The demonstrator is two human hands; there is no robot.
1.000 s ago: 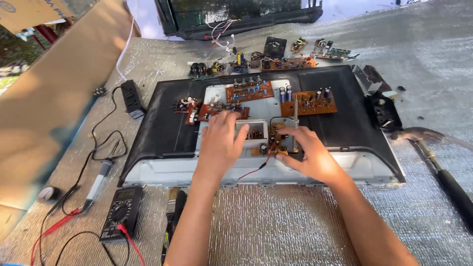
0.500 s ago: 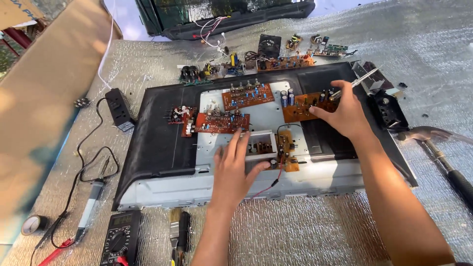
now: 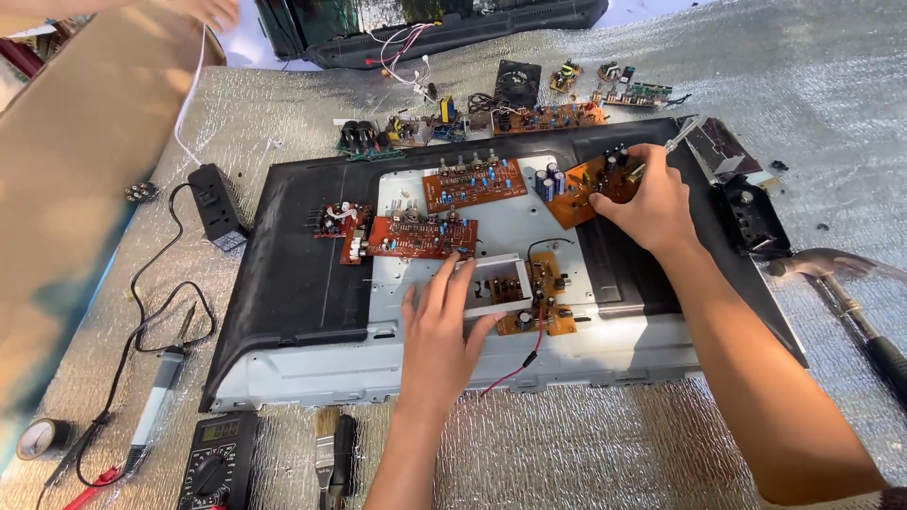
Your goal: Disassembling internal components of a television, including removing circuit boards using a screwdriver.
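Observation:
A black flat-screen back panel (image 3: 283,274) with a grey metal plate (image 3: 510,222) lies on silver foil. Several orange-brown circuit boards sit on the plate. My left hand (image 3: 439,326) rests flat on the plate with fingers spread. Its fingertips are beside a white frame (image 3: 496,283) and a small orange board (image 3: 543,297) with a red wire. My right hand (image 3: 647,203) is at the upper right, closed around a thin metal screwdriver (image 3: 678,142). It presses on an orange board with blue capacitors (image 3: 576,189).
A hammer (image 3: 850,293) lies at the right. Along the front edge are a multimeter (image 3: 215,463), a brush (image 3: 326,458), a soldering iron (image 3: 156,397) and a tape roll (image 3: 42,436). A black adapter (image 3: 215,208) and cardboard (image 3: 76,170) are left. Loose boards (image 3: 548,115) lie behind the panel. Another person's hand (image 3: 213,9) shows top left.
My right hand left the small middle board and went to the upper right board with the screwdriver. My left hand slid slightly down and stayed flat on the plate.

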